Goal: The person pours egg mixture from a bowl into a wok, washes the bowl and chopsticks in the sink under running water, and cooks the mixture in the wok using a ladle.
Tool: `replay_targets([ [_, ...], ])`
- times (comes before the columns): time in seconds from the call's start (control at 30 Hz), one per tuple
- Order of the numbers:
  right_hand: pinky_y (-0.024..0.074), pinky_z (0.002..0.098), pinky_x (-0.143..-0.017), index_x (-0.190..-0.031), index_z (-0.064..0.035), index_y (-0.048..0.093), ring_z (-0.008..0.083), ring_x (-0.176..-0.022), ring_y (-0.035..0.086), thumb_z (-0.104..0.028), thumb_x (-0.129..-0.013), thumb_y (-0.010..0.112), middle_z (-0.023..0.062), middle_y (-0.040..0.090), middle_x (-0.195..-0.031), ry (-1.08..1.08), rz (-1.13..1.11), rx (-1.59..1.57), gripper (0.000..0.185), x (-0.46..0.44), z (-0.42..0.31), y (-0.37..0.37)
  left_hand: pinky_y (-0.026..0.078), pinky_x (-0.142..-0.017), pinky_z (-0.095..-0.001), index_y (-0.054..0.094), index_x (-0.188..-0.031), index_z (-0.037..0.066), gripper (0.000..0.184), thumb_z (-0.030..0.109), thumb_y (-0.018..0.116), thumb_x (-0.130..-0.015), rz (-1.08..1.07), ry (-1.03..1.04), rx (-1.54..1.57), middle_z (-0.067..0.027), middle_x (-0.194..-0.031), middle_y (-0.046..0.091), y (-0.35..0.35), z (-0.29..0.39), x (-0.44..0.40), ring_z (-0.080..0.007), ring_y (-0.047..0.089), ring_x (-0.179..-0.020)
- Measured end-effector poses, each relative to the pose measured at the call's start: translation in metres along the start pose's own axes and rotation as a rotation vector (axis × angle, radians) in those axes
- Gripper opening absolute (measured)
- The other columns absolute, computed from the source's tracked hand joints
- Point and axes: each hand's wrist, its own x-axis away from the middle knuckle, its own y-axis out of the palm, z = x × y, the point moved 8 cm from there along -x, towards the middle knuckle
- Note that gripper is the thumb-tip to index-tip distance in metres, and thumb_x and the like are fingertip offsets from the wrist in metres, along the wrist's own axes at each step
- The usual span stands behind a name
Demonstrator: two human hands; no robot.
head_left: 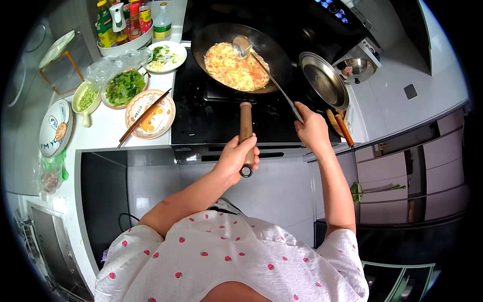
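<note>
My left hand (237, 158) is wrapped round the brown handle of a dark wok (279, 58) on the black stove. Orange and yellow food (229, 68), looking like egg with tomato, covers the wok's bottom. A long metal ladle (274, 78) slants across the wok, its round bowl resting at the food's upper part. My right hand (311, 128) grips the lower end of the ladle's handle, to the right of the wok handle.
Left counter: a patterned bowl (158, 113) with chopsticks (146, 117) across it, leafy greens (126, 86), chopped garlic and scallion (163, 58), a small green bowl (88, 98), bottles (135, 22) in a rack. A metal pan (324, 80) stands right of the wok.
</note>
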Motion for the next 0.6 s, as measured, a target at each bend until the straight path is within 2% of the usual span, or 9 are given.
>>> replay_targets([
  [0.07, 0.0482, 0.0422, -0.067, -0.116, -0.0084, 0.054, 0.0336, -0.076, 0.061, -0.004, -0.069, 0.06, 0.0189, 0.062, -0.084, -0.004, 0.013, 0.087, 0.048, -0.007, -0.004, 0.001, 0.044, -0.046, -0.0272, 0.044, -0.095, 0.009, 0.023, 0.026, 0.057, -0.087, 0.006, -0.005, -0.011, -0.0038, -0.07, 0.052, 0.001, 0.002, 0.002, -0.0123, 0.052, -0.056],
  [0.17, 0.0474, 0.0427, -0.065, -0.116, -0.0078, 0.053, 0.0345, -0.073, 0.06, -0.001, -0.068, 0.058, 0.0184, 0.061, -0.079, -0.036, 0.034, 0.158, 0.048, -0.022, -0.012, 0.007, 0.042, -0.044, -0.0232, 0.045, -0.11, 0.007, 0.031, 0.027, 0.054, -0.088, 0.025, 0.001, -0.002, -0.0031, -0.071, 0.052, 0.0, 0.0, 0.001, -0.0112, 0.051, -0.056],
  [0.27, 0.0479, 0.0421, -0.056, -0.115, -0.0084, 0.054, 0.034, -0.064, 0.059, 0.001, -0.07, 0.054, 0.0164, 0.059, -0.074, -0.134, 0.092, 0.232, 0.046, -0.034, -0.02, 0.012, 0.04, -0.042, -0.0221, 0.045, -0.112, 0.007, 0.033, 0.028, 0.053, -0.088, 0.05, -0.004, -0.059, -0.0025, -0.071, 0.052, 0.003, 0.004, 0.006, -0.0102, 0.052, -0.056],
  [0.37, 0.0492, 0.0402, -0.055, -0.113, -0.0089, 0.053, 0.0328, -0.064, 0.061, 0.003, -0.066, 0.055, 0.0163, 0.059, -0.072, -0.205, 0.119, 0.24, 0.048, -0.039, -0.026, 0.008, 0.04, -0.041, -0.0219, 0.045, -0.114, 0.007, 0.033, 0.027, 0.051, -0.089, 0.049, -0.006, -0.075, -0.0019, -0.071, 0.053, 0.003, 0.004, 0.005, -0.0095, 0.052, -0.056],
  [0.57, 0.0485, 0.0395, -0.054, -0.112, -0.0093, 0.055, 0.0302, -0.061, 0.06, -0.001, -0.07, 0.057, 0.0128, 0.058, -0.071, -0.328, 0.064, 0.149, 0.043, -0.023, -0.026, -0.021, 0.043, -0.045, -0.0221, 0.044, -0.115, 0.006, 0.033, 0.025, 0.051, -0.089, 0.013, 0.019, -0.076, -0.0024, -0.072, 0.053, 0.002, 0.003, 0.003, -0.01, 0.053, -0.057],
  [0.6, 0.0483, 0.0379, -0.053, -0.11, -0.0102, 0.056, 0.0289, -0.06, 0.059, -0.005, -0.07, 0.062, 0.01, 0.058, -0.07, -0.343, 0.068, 0.135, 0.041, -0.019, -0.023, -0.026, 0.044, -0.046, -0.0227, 0.044, -0.115, 0.006, 0.033, 0.025, 0.05, -0.089, 0.007, 0.021, -0.079, -0.0027, -0.072, 0.053, 0.002, 0.003, 0.002, -0.0101, 0.053, -0.058],
])
